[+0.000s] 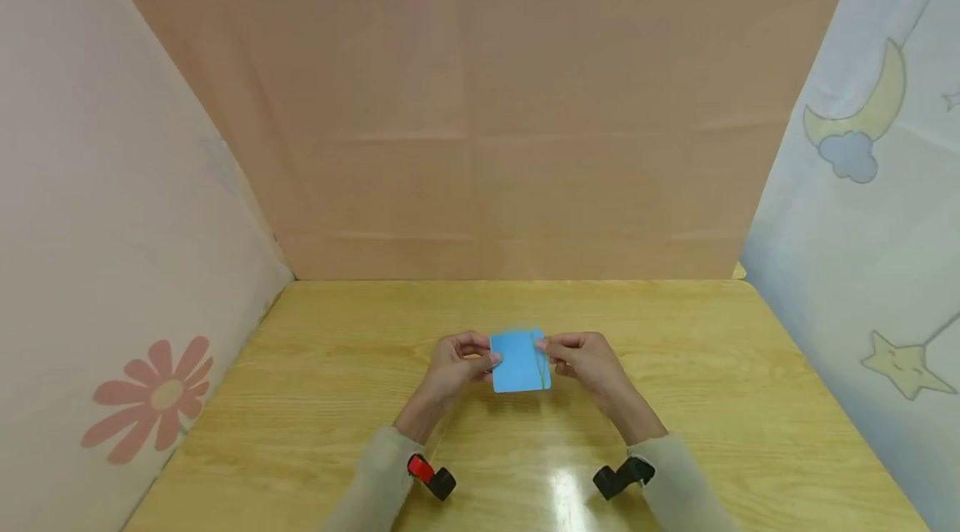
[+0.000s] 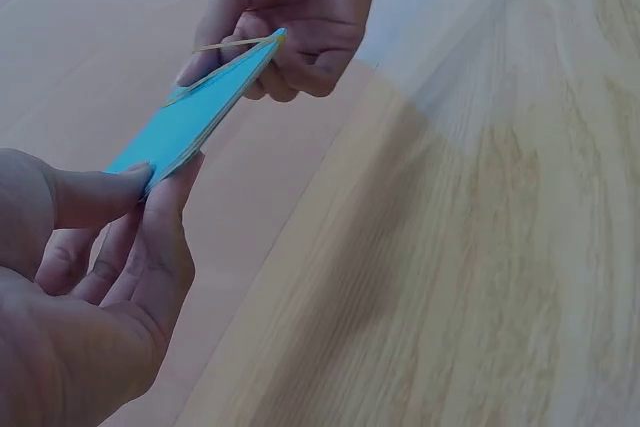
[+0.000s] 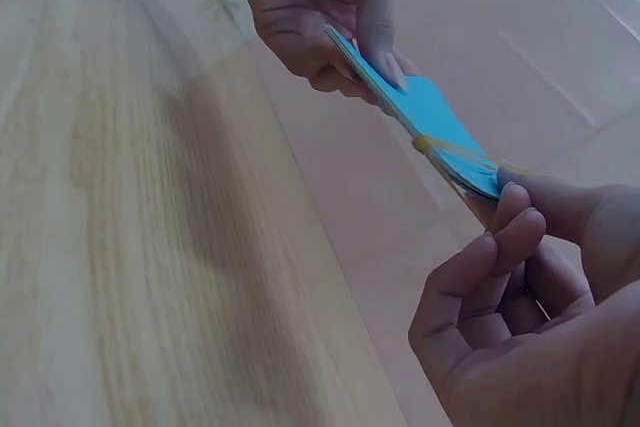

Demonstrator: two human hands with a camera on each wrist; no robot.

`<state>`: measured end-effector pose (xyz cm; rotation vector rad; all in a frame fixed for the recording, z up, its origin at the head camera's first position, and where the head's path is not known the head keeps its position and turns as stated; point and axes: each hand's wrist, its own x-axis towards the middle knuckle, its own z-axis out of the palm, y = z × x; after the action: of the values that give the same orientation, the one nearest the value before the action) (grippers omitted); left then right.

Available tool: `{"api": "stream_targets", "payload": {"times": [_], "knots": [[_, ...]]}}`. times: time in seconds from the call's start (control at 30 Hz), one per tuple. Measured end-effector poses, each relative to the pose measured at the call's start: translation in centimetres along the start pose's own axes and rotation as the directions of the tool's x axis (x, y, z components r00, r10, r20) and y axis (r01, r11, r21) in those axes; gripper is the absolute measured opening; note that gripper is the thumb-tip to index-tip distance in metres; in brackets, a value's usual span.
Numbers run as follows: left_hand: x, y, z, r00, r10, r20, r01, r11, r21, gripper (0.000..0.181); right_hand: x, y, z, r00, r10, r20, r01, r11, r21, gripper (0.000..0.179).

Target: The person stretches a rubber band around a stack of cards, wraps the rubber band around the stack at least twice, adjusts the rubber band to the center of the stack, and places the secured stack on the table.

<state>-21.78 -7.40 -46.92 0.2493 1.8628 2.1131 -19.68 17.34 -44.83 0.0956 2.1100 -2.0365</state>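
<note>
A thin blue square pad (image 1: 517, 365) with rounded corners is held up over the table, level with both hands. Layers show along its edge (image 2: 192, 150) in the left wrist view. My left hand (image 1: 456, 363) grips its left side, thumb on top and fingers beneath. Around the right end runs a yellow rubber band (image 3: 455, 150), one strand flat on the blue face and another lifted off it. My right hand (image 1: 592, 363) pinches the band at the pad's right edge, thumb on the upper side and the other fingers curled below.
The light wooden table (image 1: 300, 399) lies below the hands, with their shadow on it. A plain pinkish-brown sheet (image 1: 465, 115) stands along its far edge. Pale printed sheets flank it, a flower (image 1: 161, 394) at left and a moon (image 1: 873, 102) at right.
</note>
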Motion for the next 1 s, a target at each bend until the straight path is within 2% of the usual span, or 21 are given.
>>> {"api": "stream_targets", "payload": {"times": [0.13,0.4,0.67,0.87,1.0], "knots": [[-0.2,-0.3,0.0,1.0,-0.018,0.02,0.018,1.0,0.01,0.018,0.3,0.2,-0.3,0.999,-0.035,0.004,0.036,0.999,-0.016,0.031],[-0.4,-0.3,-0.5,0.998,-0.04,0.04,0.039,0.999,0.038,0.017,0.7,0.1,-0.9,0.989,-0.106,0.108,0.12,0.984,-0.134,0.033],[-0.5,-0.3,-0.5,0.997,-0.043,0.062,0.04,0.998,0.046,0.015,0.9,0.5,-1.4,0.981,-0.091,0.173,0.115,0.984,-0.136,0.031],[-0.5,-0.5,-0.4,0.996,-0.033,0.088,0.028,0.998,0.056,0.024,1.2,0.6,-1.8,0.971,-0.089,0.224,0.118,0.985,-0.123,0.028],[-0.4,-0.5,-0.3,0.995,-0.029,0.091,0.023,0.998,0.061,0.02,1.3,0.6,-1.9,0.961,-0.091,0.262,0.12,0.988,-0.097,0.026]]}}
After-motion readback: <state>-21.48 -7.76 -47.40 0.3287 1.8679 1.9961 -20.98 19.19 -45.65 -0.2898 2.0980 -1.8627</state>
